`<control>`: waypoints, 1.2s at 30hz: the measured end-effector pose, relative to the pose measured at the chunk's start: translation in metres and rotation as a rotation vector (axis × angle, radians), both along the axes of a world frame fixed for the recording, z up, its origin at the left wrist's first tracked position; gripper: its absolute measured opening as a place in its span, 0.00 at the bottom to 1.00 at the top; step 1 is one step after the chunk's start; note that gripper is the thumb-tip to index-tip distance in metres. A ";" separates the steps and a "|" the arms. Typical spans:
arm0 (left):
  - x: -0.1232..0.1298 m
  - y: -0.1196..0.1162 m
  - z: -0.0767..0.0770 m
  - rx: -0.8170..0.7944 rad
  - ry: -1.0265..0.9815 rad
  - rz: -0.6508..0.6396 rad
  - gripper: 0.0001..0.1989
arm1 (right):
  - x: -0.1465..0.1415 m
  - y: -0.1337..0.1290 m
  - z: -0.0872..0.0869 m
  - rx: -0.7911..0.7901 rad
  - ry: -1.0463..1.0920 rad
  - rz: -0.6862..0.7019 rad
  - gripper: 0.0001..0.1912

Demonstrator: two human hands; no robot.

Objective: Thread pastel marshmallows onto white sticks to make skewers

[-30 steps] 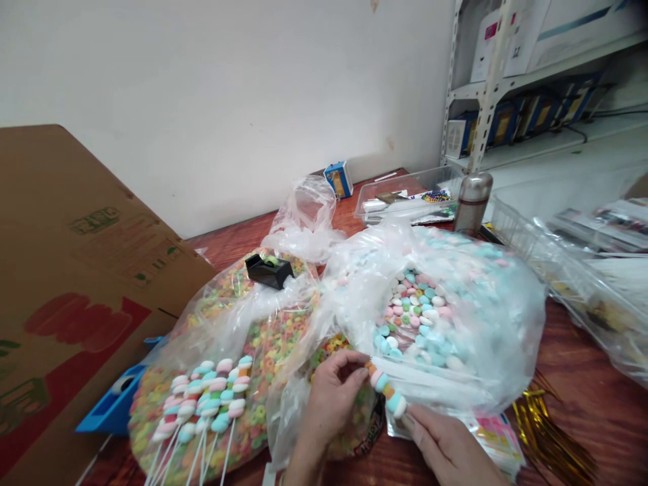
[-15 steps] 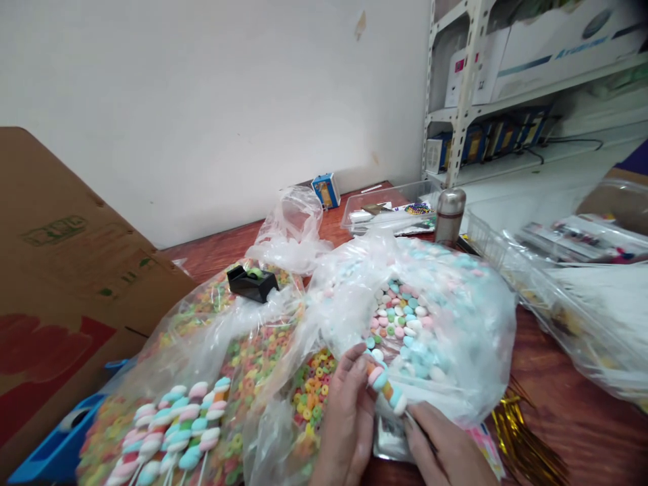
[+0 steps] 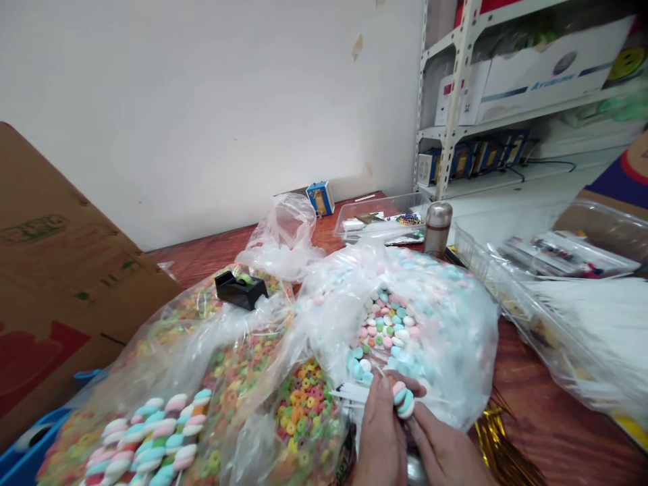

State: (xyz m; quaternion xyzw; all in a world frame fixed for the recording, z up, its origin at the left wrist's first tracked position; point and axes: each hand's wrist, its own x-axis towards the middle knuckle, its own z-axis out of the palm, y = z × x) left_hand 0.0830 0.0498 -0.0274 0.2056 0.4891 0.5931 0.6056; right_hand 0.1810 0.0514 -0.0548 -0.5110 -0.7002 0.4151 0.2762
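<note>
1 marshmallow stick (image 3: 403, 399), held by L hand (image 3: 379, 439), R hand (image 3: 445, 453)

Two hands (image 3: 382, 439) hold one marshmallow skewer (image 3: 403, 401), with one tape dispenser (image 3: 241, 291) and one steel flask (image 3: 438, 228) nearby.

The left hand (image 3: 379, 439) and right hand (image 3: 445, 452) are bare, with no sleeve in view, and the lower frame edge cuts both off. The fingers (image 3: 428, 422) look long and slim.

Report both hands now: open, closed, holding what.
Left hand: closed, holding a candy skewer.
Right hand: closed on the same skewer.
</note>
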 end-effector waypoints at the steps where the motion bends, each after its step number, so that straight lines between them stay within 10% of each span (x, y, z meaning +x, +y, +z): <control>1: -0.003 0.003 0.001 0.008 -0.011 0.001 0.20 | -0.001 0.003 0.002 0.003 0.035 -0.004 0.25; 4: -0.025 0.018 0.004 0.059 0.220 -0.018 0.19 | 0.000 0.015 0.006 -0.019 0.116 -0.009 0.26; 9: -0.076 0.051 0.003 0.126 1.394 -0.254 0.14 | 0.011 0.039 0.008 -0.097 0.107 -0.048 0.25; 12: -0.090 0.064 -0.005 0.009 1.624 -0.392 0.13 | 0.014 0.047 0.009 -0.090 0.097 -0.054 0.24; 23: -0.091 0.089 0.006 -0.030 1.251 -0.347 0.18 | 0.018 0.059 -0.017 -0.224 0.350 -0.126 0.24; 36: -0.103 0.087 0.006 -0.057 0.939 -0.639 0.13 | 0.021 0.062 -0.015 -0.227 0.352 -0.087 0.23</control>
